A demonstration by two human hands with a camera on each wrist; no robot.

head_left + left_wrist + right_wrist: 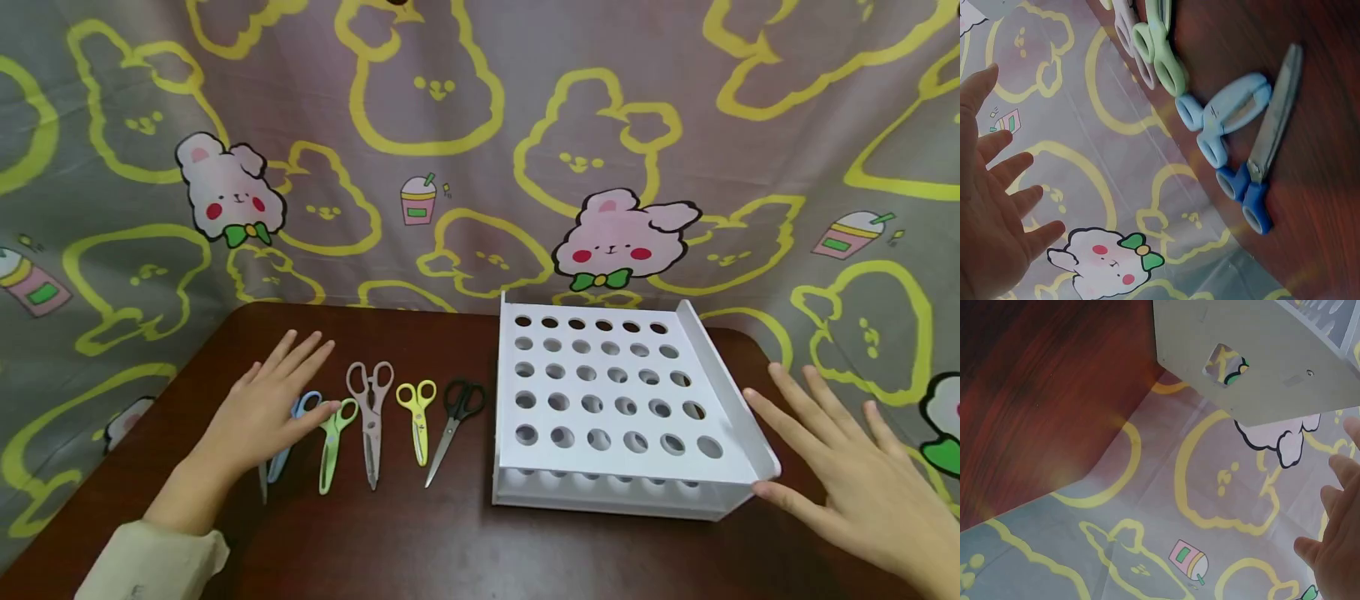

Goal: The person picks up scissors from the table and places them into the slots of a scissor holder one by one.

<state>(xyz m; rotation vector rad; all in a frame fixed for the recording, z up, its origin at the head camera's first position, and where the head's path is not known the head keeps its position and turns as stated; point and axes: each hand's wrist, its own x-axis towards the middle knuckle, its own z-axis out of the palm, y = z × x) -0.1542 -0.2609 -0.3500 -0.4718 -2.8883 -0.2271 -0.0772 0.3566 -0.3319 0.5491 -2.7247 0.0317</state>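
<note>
My left hand (pixel 262 408) is spread with straight fingers over the left end of a row of scissors. Partly beneath it lie light blue scissors (pixel 1235 109) and dark-blue-handled scissors (pixel 1257 200). Green scissors (pixel 328 454) overlap its thumb tip in the head view. Farther right come greyish-pink scissors (pixel 371 427), yellow scissors (pixel 420 425) and black-handled scissors (pixel 450 429). A white rack (pixel 603 389) with rows of round holes stands right of them. My right hand (pixel 862 475), fingers spread, is beside the rack's right side panel, holding nothing.
The dark brown table (pixel 375 550) carries the scissors and the rack. Behind it hangs a grey curtain (pixel 480 192) with yellow outlines and rabbit heads. In the right wrist view, the rack's side panel (pixel 1266 356) shows a square cut-out.
</note>
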